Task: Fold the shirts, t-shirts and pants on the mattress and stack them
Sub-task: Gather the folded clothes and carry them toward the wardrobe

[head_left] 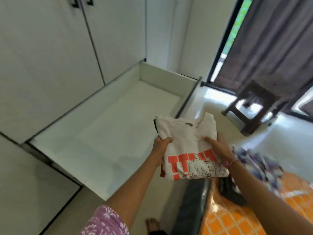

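Observation:
I carry a stack of folded clothes in the air, topped by a white t-shirt point(188, 141) with an orange print and a cartoon drawing. My left hand point(161, 146) grips the stack's left edge, thumb on top. My right hand point(218, 146) holds the right side, thumb lying on the white fabric. Darker folded pieces show under the shirt at its left edge. The stack hangs over the floor, between the open drawer point(105, 126) and the mattress point(237, 216). A dark garment point(230, 189) and a purple-and-white patterned cloth point(259, 165) lie on the mattress.
The wide white drawer stands pulled out from the white wardrobe point(50, 56), its inside bare. The mattress has an orange checked cover and a dark side. A brown stool point(254, 106) stands by the grey curtain point(271, 39). A bare foot point(152, 224) shows on the floor.

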Available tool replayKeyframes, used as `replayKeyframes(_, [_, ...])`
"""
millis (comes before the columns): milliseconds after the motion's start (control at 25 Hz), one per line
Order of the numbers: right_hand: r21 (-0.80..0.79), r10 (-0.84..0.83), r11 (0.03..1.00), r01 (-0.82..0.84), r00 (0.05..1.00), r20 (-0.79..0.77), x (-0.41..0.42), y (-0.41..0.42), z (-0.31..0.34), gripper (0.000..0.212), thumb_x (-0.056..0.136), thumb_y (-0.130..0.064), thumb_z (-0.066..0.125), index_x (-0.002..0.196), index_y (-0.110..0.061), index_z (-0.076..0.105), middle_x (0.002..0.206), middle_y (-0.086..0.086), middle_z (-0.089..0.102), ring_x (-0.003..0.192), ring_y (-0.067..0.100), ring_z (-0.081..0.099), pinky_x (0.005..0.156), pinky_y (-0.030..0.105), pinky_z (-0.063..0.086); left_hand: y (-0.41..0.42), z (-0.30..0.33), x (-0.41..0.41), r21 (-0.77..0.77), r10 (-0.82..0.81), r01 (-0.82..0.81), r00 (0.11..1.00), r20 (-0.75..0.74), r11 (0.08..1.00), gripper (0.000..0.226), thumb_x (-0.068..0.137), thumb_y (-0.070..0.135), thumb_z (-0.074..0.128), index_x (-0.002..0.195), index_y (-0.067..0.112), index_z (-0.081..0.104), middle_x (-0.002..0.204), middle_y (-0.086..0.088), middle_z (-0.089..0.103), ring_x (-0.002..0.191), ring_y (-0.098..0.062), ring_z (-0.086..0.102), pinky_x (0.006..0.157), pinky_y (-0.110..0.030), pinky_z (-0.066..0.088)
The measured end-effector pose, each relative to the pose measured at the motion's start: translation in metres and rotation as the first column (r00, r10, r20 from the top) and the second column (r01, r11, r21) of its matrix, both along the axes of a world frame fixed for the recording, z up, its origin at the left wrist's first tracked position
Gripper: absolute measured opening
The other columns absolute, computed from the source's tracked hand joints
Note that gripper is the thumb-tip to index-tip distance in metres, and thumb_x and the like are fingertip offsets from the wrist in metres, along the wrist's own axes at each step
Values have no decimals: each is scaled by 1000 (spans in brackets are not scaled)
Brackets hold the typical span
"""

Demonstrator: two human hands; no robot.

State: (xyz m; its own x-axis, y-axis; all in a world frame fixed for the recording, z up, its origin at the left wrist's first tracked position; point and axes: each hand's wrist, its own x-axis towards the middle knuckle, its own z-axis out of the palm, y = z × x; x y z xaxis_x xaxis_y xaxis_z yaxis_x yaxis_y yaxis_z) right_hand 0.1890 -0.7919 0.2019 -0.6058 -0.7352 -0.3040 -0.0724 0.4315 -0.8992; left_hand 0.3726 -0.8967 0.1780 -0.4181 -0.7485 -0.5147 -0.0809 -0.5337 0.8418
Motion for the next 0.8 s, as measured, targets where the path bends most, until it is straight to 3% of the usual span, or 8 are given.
replayKeyframes(80, [-10, 89, 996, -89, 995, 46, 15, -64, 21, 28, 93, -16, 55, 117, -8, 41, 99, 12, 58, 75, 24, 61, 47, 25, 53, -39, 12, 28, -7, 128, -128, 992, 11, 992, 31, 87, 13, 59, 117, 10, 57, 113, -12, 65, 98, -29, 62, 81, -36, 53])
replayKeyframes(240, [43, 321, 945, -324, 945, 59, 74, -195, 11, 30, 92, -12, 51, 121, -6, 45, 106, 20, 60, 81, 32, 62, 65, 37, 55, -110, 6, 99, 38, 403, -405, 913, 57, 913, 25, 88, 17, 60, 113, 13, 55, 109, -11, 64, 96, -29, 61, 84, -38, 52])
replayKeyframes(360, [91, 508, 854, -512, 859, 63, 150, -281, -35, 30, 86, -15, 56, 115, -7, 52, 110, 21, 63, 94, 39, 63, 79, 48, 55, -162, -35, 166, 64, 592, -611, 784, 188, 789, 30, 86, 16, 61, 115, 8, 56, 109, -16, 64, 99, -33, 61, 89, -43, 52])
replayKeyframes(480, [111, 633, 760, -641, 768, 101, 218, -352, -99, 42, 75, -23, 56, 115, -10, 56, 112, 19, 64, 98, 38, 63, 86, 53, 53, -203, -92, 231, 112, 676, -729, 673, 301, 676, 37, 86, 15, 62, 120, 2, 54, 111, -21, 63, 99, -36, 62, 90, -47, 52])
replayKeyframes(600, [130, 714, 668, -733, 680, 164, 275, -398, -159, 35, 85, -10, 53, 120, -12, 53, 115, 18, 62, 101, 37, 62, 88, 52, 52, -227, -146, 274, 80, 774, -858, 494, 396, 507, 40, 86, 11, 62, 123, -1, 52, 117, -18, 61, 105, -38, 58, 90, -43, 50])
replayKeyframes(680, [161, 762, 603, -782, 624, 175, 305, -409, -197, 46, 88, -10, 52, 133, -17, 45, 127, 17, 57, 111, 38, 57, 95, 52, 48, -236, -173, 287, 12, 764, -896, 387, 516, 445, 48, 89, 11, 57, 133, -3, 42, 129, -20, 53, 116, -38, 52, 93, -41, 46])
replayKeyframes(720, [196, 799, 554, -809, 583, 148, 319, -411, -217, 54, 90, -12, 51, 142, -19, 34, 133, 16, 51, 115, 38, 54, 98, 50, 46, -240, -183, 287, -39, 723, -884, 356, 591, 467, 57, 91, 14, 54, 141, -3, 30, 139, -22, 43, 124, -38, 46, 98, -42, 41])
replayKeyframes(800, [355, 885, 450, -819, 463, -54, 336, -408, -245, 64, 93, -18, 46, 149, -21, 15, 138, 16, 42, 121, 38, 46, 102, 49, 40, -246, -195, 279, -181, 556, -726, 315, 770, 663, 76, 93, 23, 48, 150, 5, 2, 155, -21, 13, 141, -37, 21, 111, -45, 27])
